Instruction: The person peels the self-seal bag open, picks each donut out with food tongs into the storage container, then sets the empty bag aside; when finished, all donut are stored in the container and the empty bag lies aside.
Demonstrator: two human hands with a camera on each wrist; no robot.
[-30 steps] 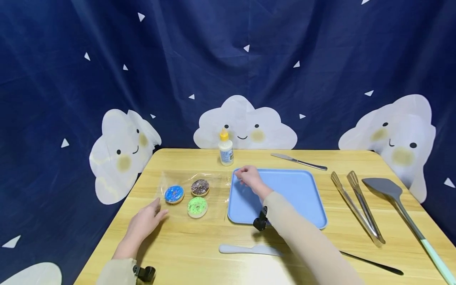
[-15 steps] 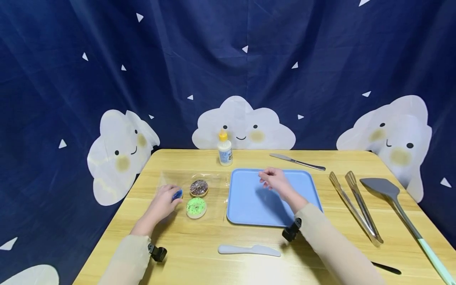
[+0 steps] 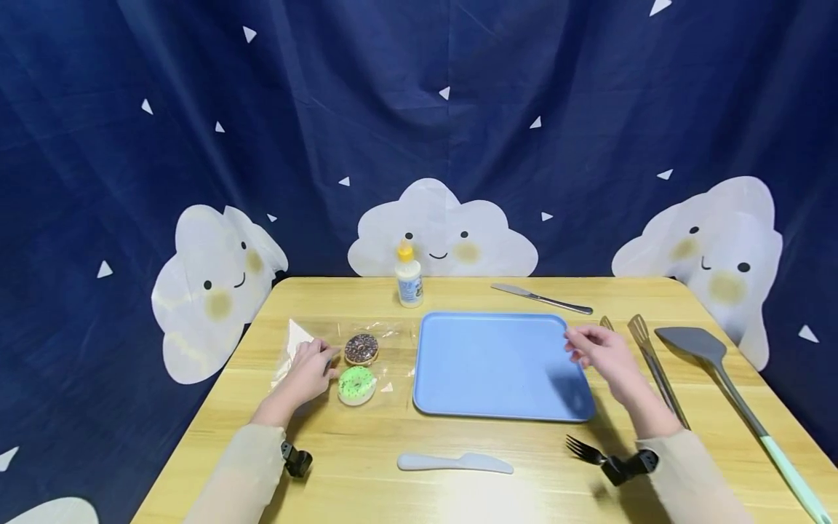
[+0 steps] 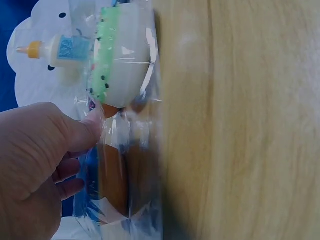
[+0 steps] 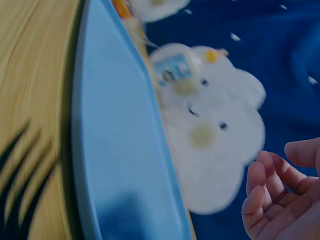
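Note:
My left hand [image 3: 308, 371] pinches the clear plastic bag [image 4: 137, 125] between thumb and fingers, on its left part. Inside that bag lie a green-iced donut [image 3: 357, 384] and a dark donut with sprinkles [image 3: 362, 349]. The blue-iced donut [image 4: 112, 175] shows below my thumb in the left wrist view; in the head view my hand hides it. My right hand [image 3: 609, 356] hovers above the right edge of the blue tray [image 3: 494, 364], fingers loosely curled with nothing in them.
Behind the bag stands a white bottle with a yellow cap [image 3: 409, 276]. A table knife [image 3: 543, 297] lies past the tray, a pale plastic knife [image 3: 455, 462] before it. At right are a black fork [image 3: 585, 450], metal tongs [image 3: 661, 371] and a grey spatula [image 3: 707, 346].
My left hand has moved from beside the bag onto it, over the blue donut. My right hand has moved right across the tray to its right edge, uncovering the tray.

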